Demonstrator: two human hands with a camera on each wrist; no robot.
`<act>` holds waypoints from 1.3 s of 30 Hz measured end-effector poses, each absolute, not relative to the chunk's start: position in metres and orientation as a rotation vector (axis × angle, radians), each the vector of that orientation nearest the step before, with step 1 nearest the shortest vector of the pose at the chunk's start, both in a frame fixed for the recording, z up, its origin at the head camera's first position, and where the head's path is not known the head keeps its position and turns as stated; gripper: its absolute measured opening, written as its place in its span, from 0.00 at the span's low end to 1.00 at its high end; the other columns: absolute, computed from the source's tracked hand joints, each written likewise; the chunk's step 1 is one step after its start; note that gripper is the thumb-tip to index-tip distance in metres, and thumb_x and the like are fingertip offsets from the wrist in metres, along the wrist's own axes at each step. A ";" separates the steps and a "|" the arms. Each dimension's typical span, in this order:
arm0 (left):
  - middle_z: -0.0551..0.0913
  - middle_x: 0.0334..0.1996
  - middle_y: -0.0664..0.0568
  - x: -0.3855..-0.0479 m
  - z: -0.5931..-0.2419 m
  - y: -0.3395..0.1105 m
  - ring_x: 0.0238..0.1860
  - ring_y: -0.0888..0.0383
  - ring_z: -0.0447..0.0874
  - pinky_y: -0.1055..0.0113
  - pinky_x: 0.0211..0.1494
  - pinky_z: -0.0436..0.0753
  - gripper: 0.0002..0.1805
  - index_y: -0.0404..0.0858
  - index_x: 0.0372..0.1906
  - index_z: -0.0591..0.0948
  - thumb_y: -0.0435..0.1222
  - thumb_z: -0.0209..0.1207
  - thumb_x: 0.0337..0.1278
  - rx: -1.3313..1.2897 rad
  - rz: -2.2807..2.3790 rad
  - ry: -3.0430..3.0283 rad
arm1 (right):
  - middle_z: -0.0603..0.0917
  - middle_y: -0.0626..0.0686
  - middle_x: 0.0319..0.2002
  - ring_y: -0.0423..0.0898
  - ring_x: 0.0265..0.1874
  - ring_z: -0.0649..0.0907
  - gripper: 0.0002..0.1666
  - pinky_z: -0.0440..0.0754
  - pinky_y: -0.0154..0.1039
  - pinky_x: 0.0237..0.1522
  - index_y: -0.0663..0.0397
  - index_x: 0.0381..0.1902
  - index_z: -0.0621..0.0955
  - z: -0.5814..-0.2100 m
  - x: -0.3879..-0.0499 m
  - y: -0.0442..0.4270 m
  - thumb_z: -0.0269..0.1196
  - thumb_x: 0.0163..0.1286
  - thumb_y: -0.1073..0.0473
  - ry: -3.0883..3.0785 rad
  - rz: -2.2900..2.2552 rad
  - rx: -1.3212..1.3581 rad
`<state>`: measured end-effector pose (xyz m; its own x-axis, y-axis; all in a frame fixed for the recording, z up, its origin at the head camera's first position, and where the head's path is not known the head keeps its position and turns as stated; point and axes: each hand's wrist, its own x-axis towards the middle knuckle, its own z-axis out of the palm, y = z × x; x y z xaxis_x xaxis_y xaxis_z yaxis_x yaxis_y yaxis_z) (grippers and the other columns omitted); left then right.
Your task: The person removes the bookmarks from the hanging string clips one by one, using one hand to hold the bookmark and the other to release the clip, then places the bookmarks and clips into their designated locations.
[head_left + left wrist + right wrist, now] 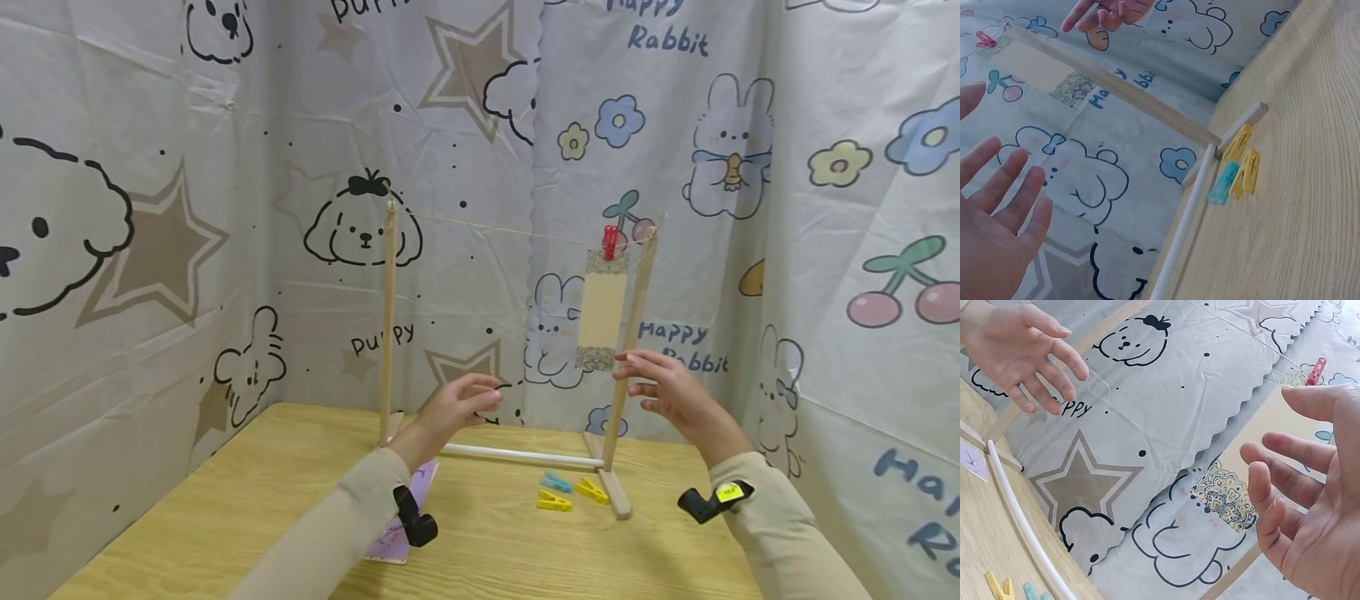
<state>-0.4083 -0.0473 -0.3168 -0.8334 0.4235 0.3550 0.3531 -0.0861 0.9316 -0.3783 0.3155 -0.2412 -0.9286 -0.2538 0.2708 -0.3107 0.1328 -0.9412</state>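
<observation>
A cream paper strip [602, 308] with patterned bands at top and bottom hangs from a thin string [487, 223]. One red clothespin [611, 242] clips it near the right post of a wooden frame [389, 317]. My right hand [678, 400] is raised beside the strip's lower end, fingers loosely bent and holding nothing. Whether its fingertips touch the post or strip is hard to tell in the head view; in the right wrist view they look apart from the strip. My left hand [453, 408] hovers inside the frame, bare-palmed with fingers spread in the left wrist view [1004, 219].
On the wooden table [225, 500] lie a blue clothespin [557, 481] and two yellow clothespins [553, 501], near the frame's right foot [617, 496]. A white rod [517, 455] joins the posts low down. A purple card [390, 546] lies partly under my left forearm. Printed curtains surround the table.
</observation>
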 end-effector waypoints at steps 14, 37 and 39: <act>0.80 0.60 0.41 -0.418 -0.307 -0.016 0.59 0.48 0.80 0.47 0.65 0.75 0.25 0.37 0.66 0.76 0.39 0.66 0.69 0.933 2.111 2.133 | 0.85 0.49 0.44 0.40 0.31 0.81 0.14 0.78 0.31 0.29 0.46 0.55 0.81 -0.233 -0.380 0.319 0.57 0.82 0.47 -2.228 2.021 0.577; 0.81 0.56 0.41 -0.437 -0.308 0.017 0.56 0.46 0.81 0.46 0.63 0.77 0.26 0.35 0.66 0.75 0.34 0.68 0.67 0.901 2.210 2.139 | 0.85 0.53 0.45 0.40 0.30 0.80 0.26 0.76 0.29 0.27 0.59 0.63 0.75 -0.218 -0.392 0.302 0.60 0.80 0.46 -2.227 1.955 0.545; 0.82 0.55 0.43 -0.438 -0.308 0.019 0.57 0.46 0.80 0.45 0.63 0.76 0.25 0.36 0.65 0.75 0.34 0.68 0.67 0.884 2.224 2.134 | 0.84 0.53 0.44 0.40 0.30 0.80 0.28 0.76 0.29 0.27 0.62 0.65 0.73 -0.217 -0.392 0.301 0.59 0.81 0.46 -2.231 1.949 0.545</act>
